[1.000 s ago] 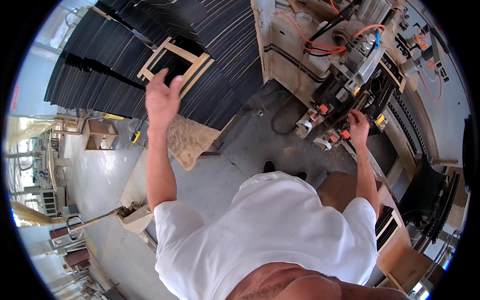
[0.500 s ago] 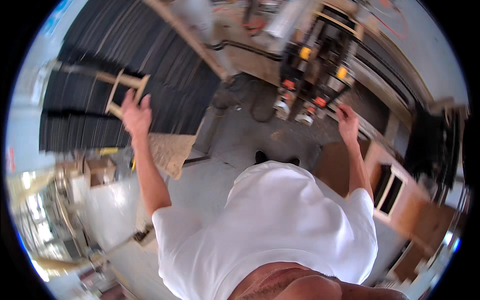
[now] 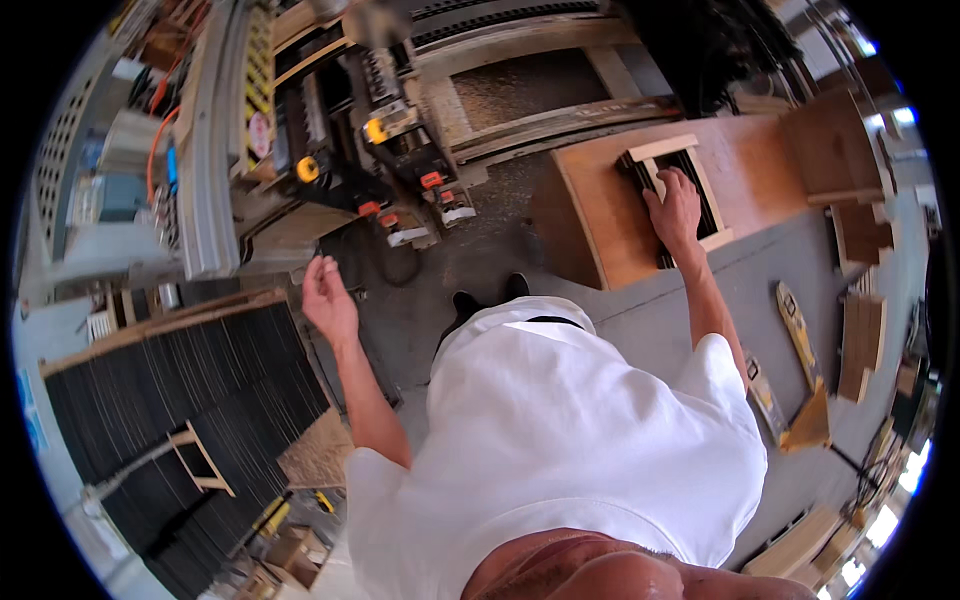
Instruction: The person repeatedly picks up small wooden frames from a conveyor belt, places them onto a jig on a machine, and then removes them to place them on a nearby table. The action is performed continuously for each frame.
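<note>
My right hand is on a small pale wooden frame with dark sides, its fingers bent down over it. The frame lies on a brown wooden box-like bench at the right. My left hand is raised at the left with nothing in it, its fingers slightly bent and apart. Below and left of it, a large pile of black-edged boards bears another pale wooden frame, which no hand touches.
Ahead stands a machine with two dark units bearing yellow and red parts. A metal rail runs beside it. A yellow pallet jack stands on the grey floor at the right, near stacked brown boards.
The view has swung to the right. My left hand has come away from the frame on the black pile, which stays there. My right hand has moved onto the frame on the brown bench.
</note>
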Demonstrator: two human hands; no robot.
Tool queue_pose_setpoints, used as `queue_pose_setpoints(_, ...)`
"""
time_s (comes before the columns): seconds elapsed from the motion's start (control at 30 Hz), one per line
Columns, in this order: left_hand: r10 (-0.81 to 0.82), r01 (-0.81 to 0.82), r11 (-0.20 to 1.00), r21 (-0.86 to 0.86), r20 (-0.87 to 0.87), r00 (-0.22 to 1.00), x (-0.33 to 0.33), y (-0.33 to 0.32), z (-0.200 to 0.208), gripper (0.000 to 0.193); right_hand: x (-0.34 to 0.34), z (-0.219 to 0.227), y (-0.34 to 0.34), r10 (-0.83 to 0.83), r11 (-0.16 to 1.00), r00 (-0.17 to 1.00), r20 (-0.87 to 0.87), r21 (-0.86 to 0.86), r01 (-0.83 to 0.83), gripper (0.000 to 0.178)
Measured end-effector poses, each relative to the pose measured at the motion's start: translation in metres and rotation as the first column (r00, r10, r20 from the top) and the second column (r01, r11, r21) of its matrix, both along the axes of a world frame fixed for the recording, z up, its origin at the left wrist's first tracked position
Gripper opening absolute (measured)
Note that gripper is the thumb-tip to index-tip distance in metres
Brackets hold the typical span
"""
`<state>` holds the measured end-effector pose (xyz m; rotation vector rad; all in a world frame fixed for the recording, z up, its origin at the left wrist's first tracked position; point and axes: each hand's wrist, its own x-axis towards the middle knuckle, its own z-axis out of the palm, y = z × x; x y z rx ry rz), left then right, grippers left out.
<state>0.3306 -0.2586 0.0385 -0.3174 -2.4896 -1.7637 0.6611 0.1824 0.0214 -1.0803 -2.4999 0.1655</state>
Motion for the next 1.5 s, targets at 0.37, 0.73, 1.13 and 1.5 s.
queue_pose_setpoints(0.37, -0.265, 0.185, 0.949, 0.254, 0.327, 0.907, -0.146, 0.152, -0.013, 0.038, 0.047, -0.037, -0.029, -0.303, 0.932, 0.946, -0.111, -0.243, 0.270, 0.024)
queue_pose_setpoints(0.73, -0.290, 0.007, 0.883, 0.469, 0.535, 0.793, -0.300, 0.237, -0.025, 0.051, 0.017, -0.038, -0.025, -0.365, 0.921, 0.930, 0.043, -0.133, 0.367, 0.045)
queue_pose_setpoints(1.13, -0.455, -0.201, 0.639, 0.742, 0.576, 0.680, -0.360, 0.276, -0.040, 0.076, 0.015, -0.023, -0.001, -0.557, 0.716, 0.823, -0.108, -0.563, 0.412, 0.029)
queue_pose_setpoints(1.5, -0.478, -0.328, 0.496, 0.804, 0.568, 0.670, -0.332, 0.253, -0.045, 0.061, -0.164, 0.090, -0.008, -0.119, 0.961, 0.955, -0.272, -0.275, 0.041, 0.036)
